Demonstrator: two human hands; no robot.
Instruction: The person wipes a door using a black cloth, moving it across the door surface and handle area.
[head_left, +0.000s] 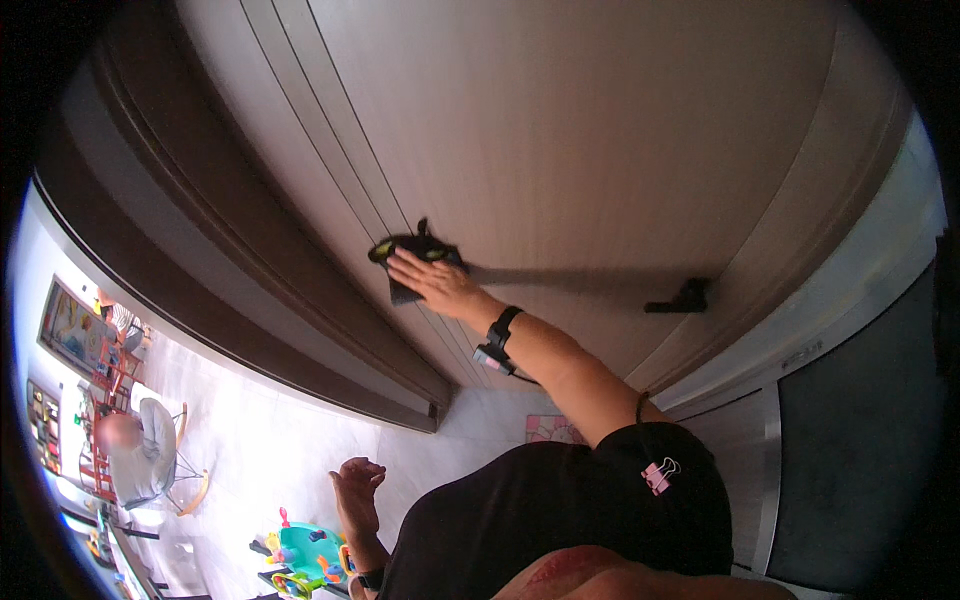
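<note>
My right hand (435, 285) lies flat on a dark cloth (409, 291) with yellow-green patches, pressing it against the wood-grain door (570, 150). The cloth covers part of the narrow vertical grooves near the door's left side, and one small corner sticks up above it. A black strap with a small device (495, 352) sits on my right wrist. Low at the left, my left hand (358, 487) hangs in the air beside my body, its fingers loosely bent and nothing seen in it.
A black lever handle (679, 298) juts from the door at the right. The brown door frame (300, 315) curves along the left. Beyond it are a rocking chair (150, 450), people and a turquoise toy table (309, 551). A pink mat (551, 429) lies on the floor.
</note>
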